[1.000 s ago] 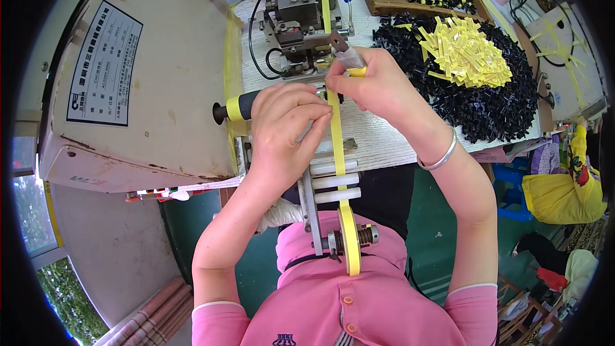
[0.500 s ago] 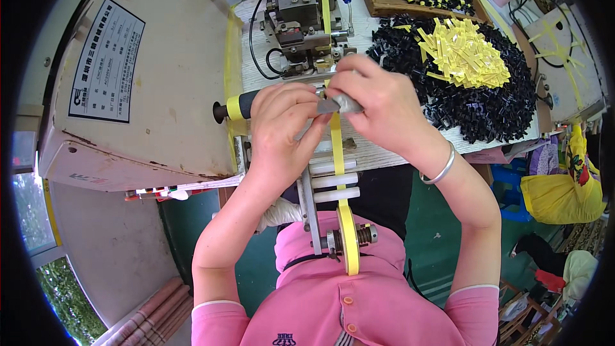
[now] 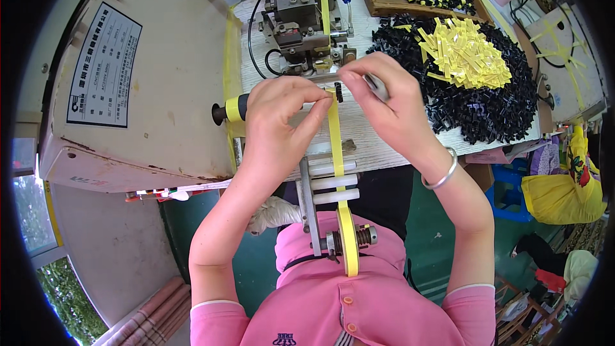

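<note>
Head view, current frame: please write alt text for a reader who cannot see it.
Seen from above, a person's left hand and right hand pinch the top of a yellow tape strip in front of a small metal machine. The strip runs down over white rollers. A heap of black parts topped with yellow slips lies right.

left hand: fingers pinched | right hand: fingers pinched, fingertips nearly meeting

We note glossy yellow plastic tape, bare matt metal machine, pale rough wooden bench, smooth metal bangle.
</note>
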